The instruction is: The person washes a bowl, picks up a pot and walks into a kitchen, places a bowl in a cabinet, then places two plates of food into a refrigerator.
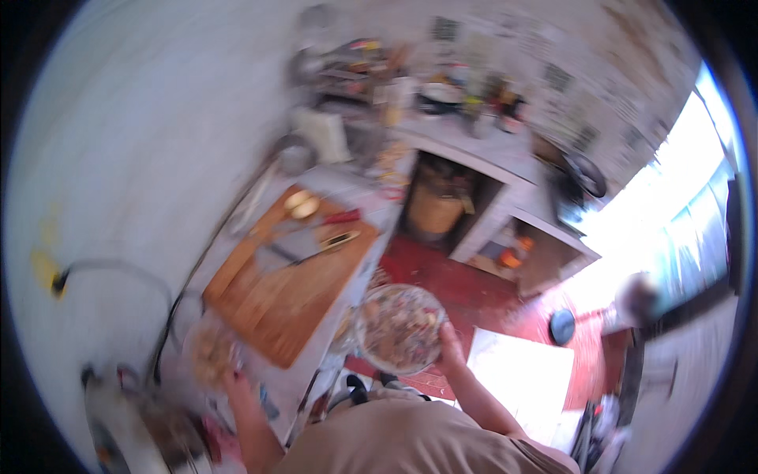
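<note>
My right hand grips the rim of a round bowl filled with a mixed, chopped-looking food, held in front of my body beside the counter edge. My left hand is at the near side of a clear bowl of pale food pieces, its fingers on the rim; motion blur hides the details. Between the two bowls lies a wooden cutting board. On it are a wide-bladed knife with a red handle, a second tool with a yellowish handle and pale, rounded food pieces.
A tiled counter runs along the wall and turns right, carrying bottles and jars. Beneath it stands a tan container. A wok is farther right. The red floor holds a dark round object. A cable hangs leftward.
</note>
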A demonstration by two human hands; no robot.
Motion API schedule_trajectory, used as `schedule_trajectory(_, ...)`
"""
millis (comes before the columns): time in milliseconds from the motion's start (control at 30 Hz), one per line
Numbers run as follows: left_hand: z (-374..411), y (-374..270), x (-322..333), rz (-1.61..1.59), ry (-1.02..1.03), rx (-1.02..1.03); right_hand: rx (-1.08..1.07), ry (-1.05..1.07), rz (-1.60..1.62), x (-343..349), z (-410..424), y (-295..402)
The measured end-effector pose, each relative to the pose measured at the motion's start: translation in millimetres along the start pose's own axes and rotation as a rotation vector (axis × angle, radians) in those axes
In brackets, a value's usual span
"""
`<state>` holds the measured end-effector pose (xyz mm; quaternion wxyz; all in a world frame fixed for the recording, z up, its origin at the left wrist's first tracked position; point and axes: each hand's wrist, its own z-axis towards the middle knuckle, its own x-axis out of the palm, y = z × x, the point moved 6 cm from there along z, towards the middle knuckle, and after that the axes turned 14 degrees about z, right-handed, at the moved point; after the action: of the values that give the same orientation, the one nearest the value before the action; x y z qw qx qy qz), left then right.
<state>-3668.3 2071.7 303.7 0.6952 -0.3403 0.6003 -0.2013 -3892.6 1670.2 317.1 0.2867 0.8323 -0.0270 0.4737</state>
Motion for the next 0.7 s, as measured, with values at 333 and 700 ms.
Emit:
schedule_trajectory(333,21.2,63.7,55.0,0.454,-0.08,0.419,-0.298,-0.21,0.059,-64.8,-34.9,25.3)
schedule_trajectory(700,-12.7,11.2,75.2,0.373,-0.149,0.548,-0.463,-0.283,0.216,-153.9,-120.7,87.2)
